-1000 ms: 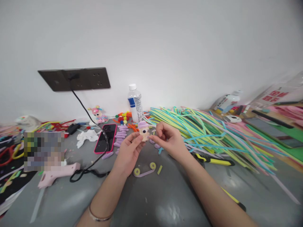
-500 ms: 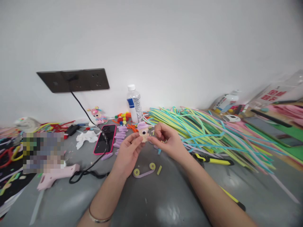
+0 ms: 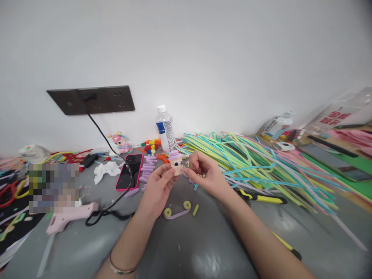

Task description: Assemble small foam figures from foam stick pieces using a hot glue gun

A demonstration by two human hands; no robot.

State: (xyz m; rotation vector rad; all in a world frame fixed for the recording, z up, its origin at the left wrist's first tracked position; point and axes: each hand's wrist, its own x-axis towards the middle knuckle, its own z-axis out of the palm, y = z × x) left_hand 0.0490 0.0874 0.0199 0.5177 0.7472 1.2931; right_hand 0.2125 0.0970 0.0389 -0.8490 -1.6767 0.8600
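Note:
A small pipe-cleaner doll head (image 3: 177,166), cream with dark round eyes and a lilac top, is pinched between the thumb and fingers of my left hand (image 3: 158,186). My right hand (image 3: 207,172) is beside it with curled fingers, its thumb tip against the right side of the head. Whatever those curled fingers hold, if anything, is hidden. On the table below the hands lies a lilac strip with a yellow-green coil (image 3: 167,212) at one end and another coil (image 3: 187,205) at the other. A short yellow-green piece (image 3: 195,210) lies beside it.
A bundle of pastel pipe cleaners (image 3: 232,155) spreads to the right, with a yellow-black tool (image 3: 267,198) below. Left are lilac pieces (image 3: 147,169), a phone (image 3: 129,172) crossed by a black cord, and a pink glue gun (image 3: 72,217). Behind stand a bottle (image 3: 165,130) and pink figure (image 3: 120,143).
The doll head has turned slightly, so two dark eyes show where one showed before. Both hands stay almost in the same place.

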